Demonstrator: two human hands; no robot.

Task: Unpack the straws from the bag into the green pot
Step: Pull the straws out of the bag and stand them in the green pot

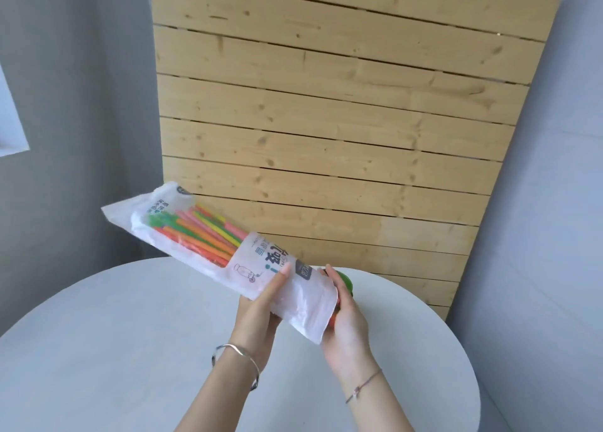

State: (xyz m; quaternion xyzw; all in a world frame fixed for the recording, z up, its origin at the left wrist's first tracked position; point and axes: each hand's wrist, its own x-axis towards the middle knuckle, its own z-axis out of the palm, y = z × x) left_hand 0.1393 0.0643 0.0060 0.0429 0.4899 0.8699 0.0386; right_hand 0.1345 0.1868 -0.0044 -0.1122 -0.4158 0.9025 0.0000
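bag (208, 245) light, floppy, slick | left hand (261, 304) grips mid | right hand (346, 314) cups mouth end | straws (199, 232) stiff, pull there

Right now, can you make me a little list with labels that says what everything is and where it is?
bag: white plastic bag, held tilted above the table
straws: colourful straws inside the bag
left hand: left hand grips the bag from below
right hand: right hand at the bag's lower end
green pot: green pot, mostly hidden behind the right hand
table: round white table
behind: wooden slat panel
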